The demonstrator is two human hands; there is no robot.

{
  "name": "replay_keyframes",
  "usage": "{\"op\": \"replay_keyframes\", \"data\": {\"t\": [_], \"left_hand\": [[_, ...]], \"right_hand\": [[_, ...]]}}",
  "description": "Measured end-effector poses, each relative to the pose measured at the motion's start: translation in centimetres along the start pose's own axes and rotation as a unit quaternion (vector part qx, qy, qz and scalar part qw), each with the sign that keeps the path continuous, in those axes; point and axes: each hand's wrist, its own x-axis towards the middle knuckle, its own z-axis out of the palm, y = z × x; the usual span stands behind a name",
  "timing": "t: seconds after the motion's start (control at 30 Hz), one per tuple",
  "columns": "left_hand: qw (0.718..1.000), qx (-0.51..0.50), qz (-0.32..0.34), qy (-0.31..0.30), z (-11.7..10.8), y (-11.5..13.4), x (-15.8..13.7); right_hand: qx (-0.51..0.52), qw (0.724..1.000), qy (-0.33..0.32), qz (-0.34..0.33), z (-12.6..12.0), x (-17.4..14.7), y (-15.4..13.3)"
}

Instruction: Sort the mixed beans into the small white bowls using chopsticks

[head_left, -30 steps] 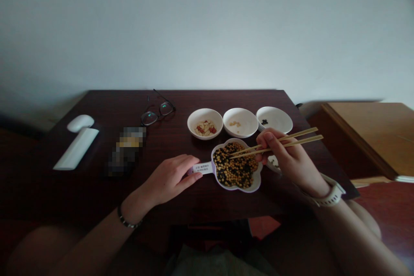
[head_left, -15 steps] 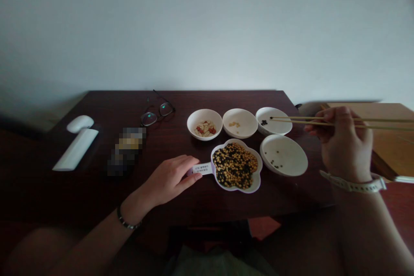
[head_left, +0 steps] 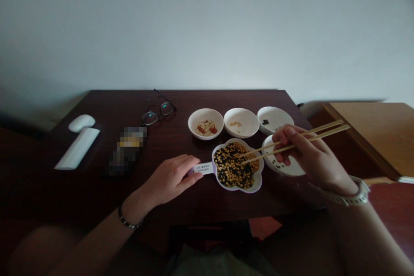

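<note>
Right hand (head_left: 304, 151) pinches chopsticks (head_left: 330, 133), tips at mixed beans (head_left: 233, 170) in the near dish (head_left: 258, 180); left hand (head_left: 173, 177) grips its handle (head_left: 206, 169). Much seems left: beans crowd the dish, while bowls (head_left: 250, 122) hold only small clusters (head_left: 235, 124).

A pale wall (head_left: 207, 30) rises behind a dark wooden table (head_left: 113, 103).
</note>
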Motion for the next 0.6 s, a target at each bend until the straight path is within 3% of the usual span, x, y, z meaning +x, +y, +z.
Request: {"op": "replay_keyframes", "data": {"t": [0.33, 0.6], "left_hand": [[1.0, 0.003, 0.003, -0.004, 0.1, -0.1, 0.0], [1.0, -0.001, 0.005, -0.002, 0.0, 0.0, 0.1]], "right_hand": [[-0.092, 0.995, -0.038, 0.009, 1.1, -0.2, -0.2], [-0.107, 0.993, -0.05, 0.004, 0.9, -0.3, 0.8]]}}
